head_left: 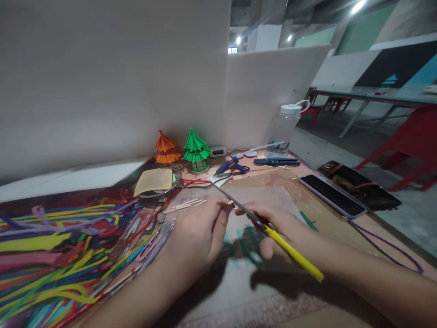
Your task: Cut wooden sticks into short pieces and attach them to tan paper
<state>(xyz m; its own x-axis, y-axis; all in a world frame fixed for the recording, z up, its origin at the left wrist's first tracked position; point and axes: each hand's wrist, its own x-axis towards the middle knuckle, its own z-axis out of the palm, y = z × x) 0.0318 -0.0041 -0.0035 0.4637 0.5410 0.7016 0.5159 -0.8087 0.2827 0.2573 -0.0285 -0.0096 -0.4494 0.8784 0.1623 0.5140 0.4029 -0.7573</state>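
You have two hands at work over the middle of the one table (373,228): your left hand (200,230) pinches one short pale stick (231,202) between thumb and forefinger, and your right hand (280,223) is curled round one pair of yellow-handled scissors (267,229), whose blade lies across by the stick; you cannot tell from here whether the blades are closed on it. Just beyond your left hand lie a few loose sticks (186,205), about four, partly bunched. Toward the far edge stand two cone-roofed models, one orange model (166,148) and one green model (197,150), with one small white device (217,151) just beside the green one. In front of them you have one round dish (175,182) bearing one tan piece (153,181), and one blue glue gun (232,166). At the far right corner stands one clear bottle (282,132), with one pair of glasses (243,154) to its left and one dark blue tool (276,161) in front. Along the right edge lies one phone (332,196); toward the left edge spread coloured strips (41,243), too many and too tangled for you to count
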